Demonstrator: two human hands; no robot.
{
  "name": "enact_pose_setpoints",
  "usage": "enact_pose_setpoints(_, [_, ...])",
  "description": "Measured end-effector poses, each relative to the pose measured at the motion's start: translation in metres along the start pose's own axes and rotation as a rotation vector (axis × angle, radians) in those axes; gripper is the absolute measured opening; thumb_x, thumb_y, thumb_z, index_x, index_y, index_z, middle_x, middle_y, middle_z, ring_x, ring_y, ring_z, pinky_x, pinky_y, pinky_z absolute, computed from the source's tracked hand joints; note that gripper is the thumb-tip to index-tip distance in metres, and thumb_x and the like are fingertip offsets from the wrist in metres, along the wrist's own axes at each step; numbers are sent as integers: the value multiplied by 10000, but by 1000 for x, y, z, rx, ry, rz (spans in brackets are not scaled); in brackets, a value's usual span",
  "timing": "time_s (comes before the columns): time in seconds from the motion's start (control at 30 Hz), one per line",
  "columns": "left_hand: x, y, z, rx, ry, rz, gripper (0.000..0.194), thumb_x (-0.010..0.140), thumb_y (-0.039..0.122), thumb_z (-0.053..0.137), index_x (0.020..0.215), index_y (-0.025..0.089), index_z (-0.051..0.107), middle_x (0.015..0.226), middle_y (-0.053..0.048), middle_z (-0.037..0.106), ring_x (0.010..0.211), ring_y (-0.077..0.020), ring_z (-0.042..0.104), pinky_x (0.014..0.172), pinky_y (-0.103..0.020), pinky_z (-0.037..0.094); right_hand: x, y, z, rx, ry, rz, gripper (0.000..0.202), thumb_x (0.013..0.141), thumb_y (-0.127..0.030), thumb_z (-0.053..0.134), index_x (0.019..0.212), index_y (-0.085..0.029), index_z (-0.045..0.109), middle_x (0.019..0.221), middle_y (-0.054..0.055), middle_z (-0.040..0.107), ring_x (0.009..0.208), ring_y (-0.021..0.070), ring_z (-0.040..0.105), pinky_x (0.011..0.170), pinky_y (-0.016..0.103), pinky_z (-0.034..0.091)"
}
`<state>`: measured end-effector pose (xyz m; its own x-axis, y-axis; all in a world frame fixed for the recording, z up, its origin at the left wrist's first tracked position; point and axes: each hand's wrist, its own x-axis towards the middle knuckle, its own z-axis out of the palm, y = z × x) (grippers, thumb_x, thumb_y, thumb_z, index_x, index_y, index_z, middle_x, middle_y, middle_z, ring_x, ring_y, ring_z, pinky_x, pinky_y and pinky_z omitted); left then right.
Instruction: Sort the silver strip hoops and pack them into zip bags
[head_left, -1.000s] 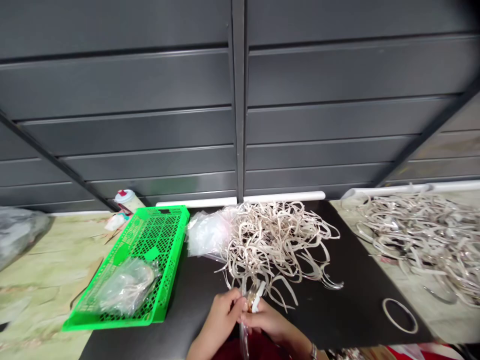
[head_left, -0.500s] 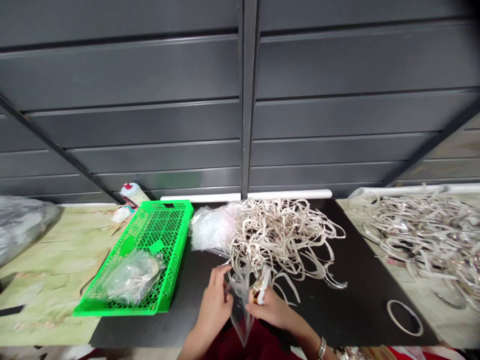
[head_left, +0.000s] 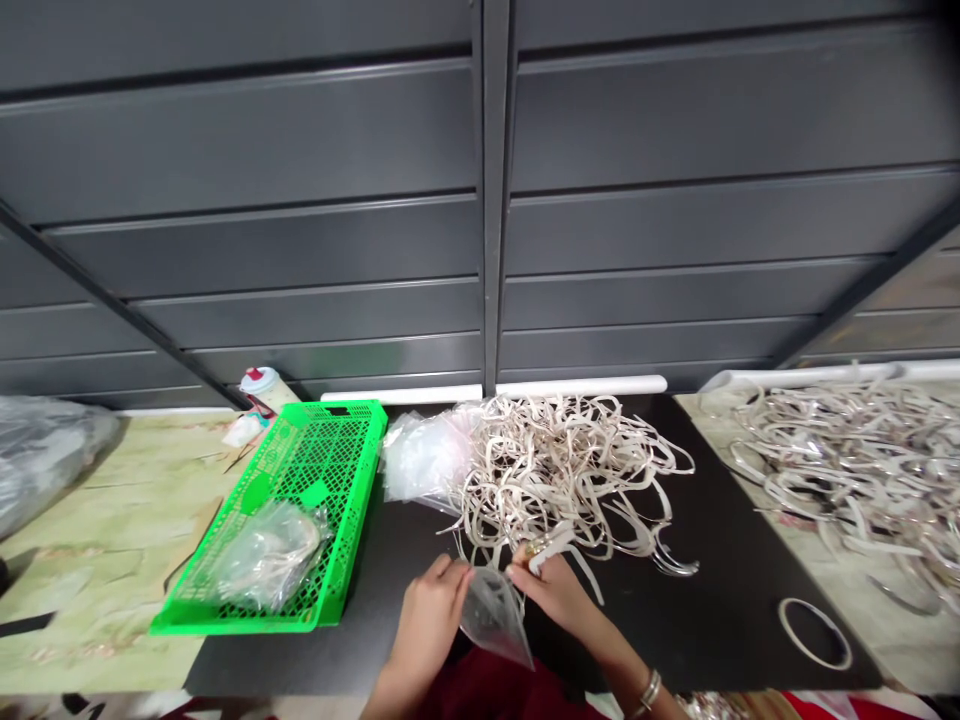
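My left hand [head_left: 435, 612] is closed in a pinch on the rim of a clear plastic bag [head_left: 495, 618], which hangs down in front of my body. My right hand [head_left: 550, 592] is closed around several pale curved bands [head_left: 551, 544] with shiny gold-looking parts. Its thumb is close to the bag's other side; whether it touches is unclear. Just beyond both hands lies a tangled heap of similar white bands [head_left: 559, 460]. Left of that heap sits a pile of clear plastic bags [head_left: 427, 455].
A green plastic basket [head_left: 330, 600] on the left holds a filled clear bag [head_left: 274, 555]. Behind it stands a bottle [head_left: 268, 388]. Another heap of bands [head_left: 832, 460] spreads on the right, near a white ring [head_left: 815, 632]. A grey panelled wall [head_left: 375, 240] closes off the back.
The bag has been turned and spread flatter between my hands. My right hand has risen slightly and swung the bands to the right. My left fingers have closed on the bag's rim.
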<state>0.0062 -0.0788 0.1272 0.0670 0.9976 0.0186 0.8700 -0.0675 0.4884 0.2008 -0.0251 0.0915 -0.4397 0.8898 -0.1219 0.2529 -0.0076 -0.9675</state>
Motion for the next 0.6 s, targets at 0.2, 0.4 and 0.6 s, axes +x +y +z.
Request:
enact_pose_setpoints(0.2, [8, 11, 0, 145, -98, -61, 325, 930, 218, 368, 826, 191, 675, 755, -53, 635, 655, -166, 641, 590, -228, 424, -15, -45, 3, 659, 93, -32, 274, 834, -477, 543, 778, -222, 459, 649, -19, 436, 642, 156, 427, 683, 311, 372])
enact_pose_setpoints(0.4, [17, 21, -4, -42, -86, -53, 329, 909, 193, 385, 780, 188, 688, 743, -58, 664, 667, -170, 638, 619, -237, 437, -16, -35, 34, 430, -176, -138, 295, 890, -463, 457, 747, -208, 494, 761, 25, 501, 751, 179, 490, 758, 339, 406])
enact_pose_setpoints(0.6, [9, 22, 9, -68, -40, 35, 301, 897, 191, 406, 875, 222, 705, 825, -48, 712, 709, -172, 666, 673, -241, 491, -7, 38, 56, -96, -137, -209, 257, 899, -350, 403, 746, -198, 541, 782, 59, 581, 778, 201, 495, 793, 370, 416])
